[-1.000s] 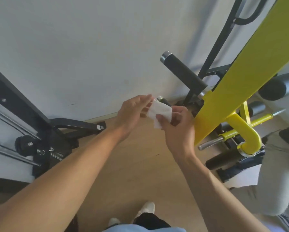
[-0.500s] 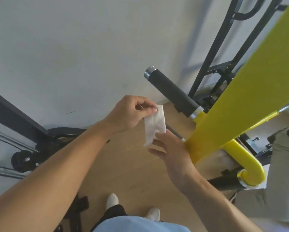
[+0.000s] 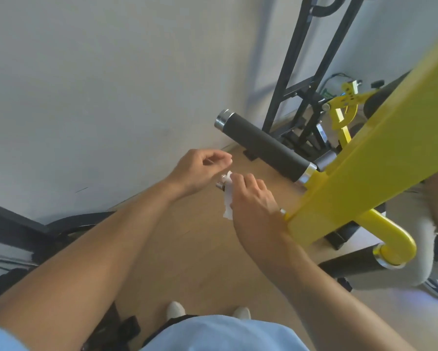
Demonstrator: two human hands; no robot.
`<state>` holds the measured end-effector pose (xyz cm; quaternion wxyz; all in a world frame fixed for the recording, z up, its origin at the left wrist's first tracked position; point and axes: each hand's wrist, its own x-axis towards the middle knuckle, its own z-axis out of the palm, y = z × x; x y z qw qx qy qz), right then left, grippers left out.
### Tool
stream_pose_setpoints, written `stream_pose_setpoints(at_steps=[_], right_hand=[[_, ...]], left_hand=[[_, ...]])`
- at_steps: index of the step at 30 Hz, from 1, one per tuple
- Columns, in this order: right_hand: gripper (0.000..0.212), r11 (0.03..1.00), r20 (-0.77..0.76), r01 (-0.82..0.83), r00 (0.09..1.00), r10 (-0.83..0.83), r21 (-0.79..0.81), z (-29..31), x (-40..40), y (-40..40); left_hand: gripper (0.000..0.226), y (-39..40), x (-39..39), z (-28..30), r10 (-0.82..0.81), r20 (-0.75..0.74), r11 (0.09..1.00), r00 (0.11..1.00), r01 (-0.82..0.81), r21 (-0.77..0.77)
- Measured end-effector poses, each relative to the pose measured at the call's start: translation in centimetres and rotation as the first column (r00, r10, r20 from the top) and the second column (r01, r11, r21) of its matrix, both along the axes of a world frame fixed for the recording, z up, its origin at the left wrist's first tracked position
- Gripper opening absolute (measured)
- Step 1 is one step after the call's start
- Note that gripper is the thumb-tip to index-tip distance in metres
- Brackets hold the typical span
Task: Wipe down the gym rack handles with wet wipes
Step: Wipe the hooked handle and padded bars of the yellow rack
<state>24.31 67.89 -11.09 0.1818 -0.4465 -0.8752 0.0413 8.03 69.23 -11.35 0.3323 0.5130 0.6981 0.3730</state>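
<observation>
The pale wall (image 3: 99, 72) fills most of your view, with the wooden floor (image 3: 187, 262) below it. Across the right side runs the yellow beam (image 3: 380, 158) of the gym rack, slanting from the upper right down toward the middle. Behind it stands a black upright frame (image 3: 296, 59), and at the left edge a dark machine base (image 3: 23, 229) sits against the wall.

From the beam an upper handle (image 3: 266, 148) sticks out toward the wall — black grip, silver cap at its free end, nothing touching it. Below the beam a curved yellow tube (image 3: 390, 236) bends down to another black roller (image 3: 349, 266). Someone else's light trouser leg (image 3: 415, 249) and dark shoe show at the far right.

Your two bare forearms reach in from the bottom. Your right hand (image 3: 253, 198) is wrapped over a lower handle (image 3: 220, 184) that also comes off the beam; only its silver tip shows past your hand. The fingers (image 3: 240, 179) of that hand are curled together, pressing the wet wipe (image 3: 228, 198) against the handle near its tip, and a loose white end of the wipe hangs down beside your palm. Your left hand (image 3: 200, 171) hovers just beside the handle tip, apart from the wipe — its fingers loosely curled, thumb and forefinger close together yet gripping nothing.

Your white shoes (image 3: 176, 310) and light blue shirt (image 3: 213, 335) sit at the bottom edge.
</observation>
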Motion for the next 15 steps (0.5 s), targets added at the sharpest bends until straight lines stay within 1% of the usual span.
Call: stream_pose_setpoints(at_steps=[1,2,4,5,7,8,9,11,12,13,14,15], right_hand=[[0.029,0.999,0.045,0.016,0.999,-0.017,0.029,-0.3,-0.1,0.5],[0.032,0.999,0.080,0.040,0.996,-0.041,0.019,-0.2,-0.2,0.9],[0.025,0.992,0.185,0.071,0.981,-0.051,-0.101,-0.6,-0.2,2.0],[0.023,0.985,0.206,0.058,0.978,-0.023,-0.164,-0.7,-0.3,2.5],[0.029,0.977,0.164,0.016,0.986,0.020,-0.214,-0.4,-0.8,2.8],[0.028,0.983,0.152,0.004,0.988,0.024,-0.181,-0.1,-1.0,2.7],[0.027,0.989,0.189,0.006,0.982,0.022,-0.148,0.0,-1.1,2.6],[0.023,0.998,0.326,0.057,0.944,-0.041,-0.038,0.5,-0.8,2.3],[0.020,0.994,0.423,0.085,0.900,-0.106,0.067,1.0,-0.3,2.1],[0.018,0.985,0.533,0.092,0.832,-0.157,0.147,1.7,0.3,1.7],[0.019,0.983,0.664,0.100,0.726,-0.179,0.156,2.2,0.7,1.3],[0.023,0.986,0.755,0.074,0.635,-0.163,0.150,2.3,1.1,0.9]], left_hand=[[0.021,-0.3,-0.4,-0.6,0.032,0.023,0.999,0.999,-0.032,0.009],[0.020,-0.6,-0.7,-1.1,0.038,0.033,0.999,0.999,-0.039,0.007],[0.018,-1.3,-0.6,-2.1,0.022,0.074,1.000,0.997,-0.021,-0.014],[0.018,-1.6,-0.3,-2.3,0.017,0.115,1.000,0.993,-0.015,-0.016],[0.022,-1.9,0.4,-2.6,0.012,0.208,1.000,0.978,-0.010,-0.009],[0.024,-1.9,0.8,-2.7,0.001,0.244,1.000,0.970,0.000,-0.004],[0.026,-1.8,1.1,-2.8,-0.008,0.259,1.000,0.966,0.007,0.005],[0.026,-1.7,1.6,-3.1,0.002,0.267,1.000,0.964,-0.008,0.022],[0.025,-1.6,1.8,-3.2,0.015,0.288,1.000,0.957,-0.022,0.022],[0.024,-1.6,2.0,-3.3,0.024,0.316,0.999,0.949,-0.030,0.013],[0.023,-1.6,2.1,-3.4,0.030,0.344,0.999,0.938,-0.033,0.002],[0.024,-1.6,2.2,-3.4,0.036,0.366,0.999,0.930,-0.036,-0.005]])
